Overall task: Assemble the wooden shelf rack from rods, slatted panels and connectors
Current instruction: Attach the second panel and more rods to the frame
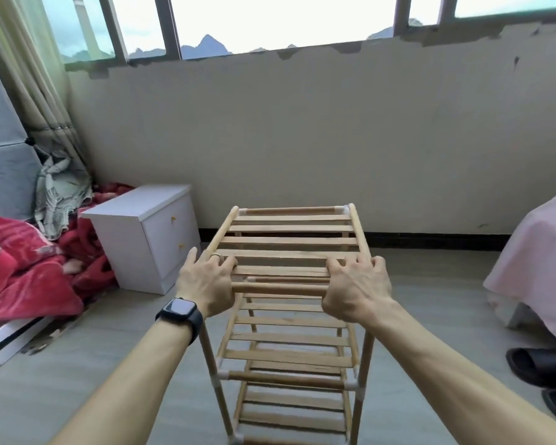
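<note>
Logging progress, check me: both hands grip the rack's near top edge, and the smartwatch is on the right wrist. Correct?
No. The head view shows the smartwatch on the left wrist. The left hand and right hand do grip the near top edge of the rack.

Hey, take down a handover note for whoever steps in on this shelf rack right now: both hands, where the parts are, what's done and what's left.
Left hand: grips the rack's near left top corner.
Right hand: grips the near right top corner.
Rack: upright on the floor. The top panel is on, and the front rod spans between the hands.
Done: slatted tiers, rods and white connectors look joined.
Left: probably pressing the top corners home. No loose parts in view.
</note>
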